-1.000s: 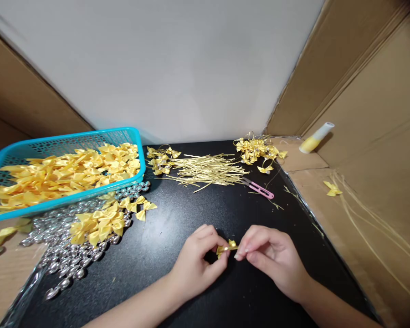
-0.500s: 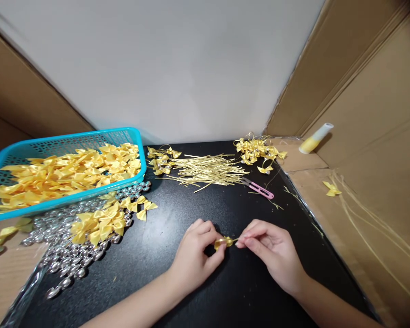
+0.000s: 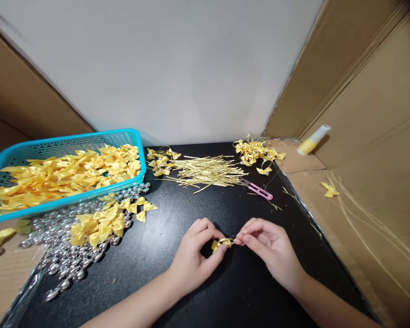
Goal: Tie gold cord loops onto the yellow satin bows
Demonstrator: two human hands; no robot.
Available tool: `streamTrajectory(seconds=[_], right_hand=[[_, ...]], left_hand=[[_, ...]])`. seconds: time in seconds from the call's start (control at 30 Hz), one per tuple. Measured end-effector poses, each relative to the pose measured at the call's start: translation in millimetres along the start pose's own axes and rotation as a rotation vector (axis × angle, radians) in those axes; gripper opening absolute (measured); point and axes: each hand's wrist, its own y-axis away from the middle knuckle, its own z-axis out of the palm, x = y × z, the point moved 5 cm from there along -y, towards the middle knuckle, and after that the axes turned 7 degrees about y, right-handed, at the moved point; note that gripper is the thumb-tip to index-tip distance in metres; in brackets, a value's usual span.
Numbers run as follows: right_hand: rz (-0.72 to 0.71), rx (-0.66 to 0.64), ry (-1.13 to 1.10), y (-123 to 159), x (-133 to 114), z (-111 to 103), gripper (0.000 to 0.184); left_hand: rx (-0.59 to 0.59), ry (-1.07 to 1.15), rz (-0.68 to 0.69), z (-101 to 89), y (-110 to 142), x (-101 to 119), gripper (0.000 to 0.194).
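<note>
In the left hand [image 3: 198,254], pinched, yellow bow [image 3: 221,244], right hand [image 3: 273,251] just beside, pinching its tie [image 3: 231,240]

The light is moderate and even, cool and greyish on the wall [image 3: 174,68]. It seems to fall from above and the left: the tube [image 3: 313,140] throws a shadow rightward on the cardboard [image 3: 372,132], and the basket [image 3: 142,150] casts a faint one on the wall. Pale glare lies left of centre on the black counter [image 3: 177,205], and the beads [image 3: 78,274] catch bright glints. The upper-right corner darkens and blurs. Wide-angle distortion tilts and stretches the sides. The bow [image 3: 227,241] is small and soft, its detail hard to read.
</note>
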Motion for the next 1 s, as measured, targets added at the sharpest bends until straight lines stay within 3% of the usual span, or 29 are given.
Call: streamTrajectory(seconds=[0.17,0.37,0.57,1.0], right_hand=[[0.025,0.029,-0.052,0.3,3.0,-1.0,0.006],[-0.02,0.001,-0.074,1.3,-0.8,1.6,0.003],[-0.093,-0.033,0.025,1.5,-4.2,2.0,0.005],[0.057,-0.08,-0.1,0.8,11.1,15.4,0.003]], left_hand=[[0.02,0.252,-0.053,-8.4,-1.7,-2.0,0.026],[-0.049,0.634,-0.104,-7.4,-2.3,-12.8,0.025],[-0.008,0.593,-0.131,-2.9,-2.8,-15.3,0.025],[0.06,0.574,-0.13,-1.0,-2.6,-14.0,0.025]])
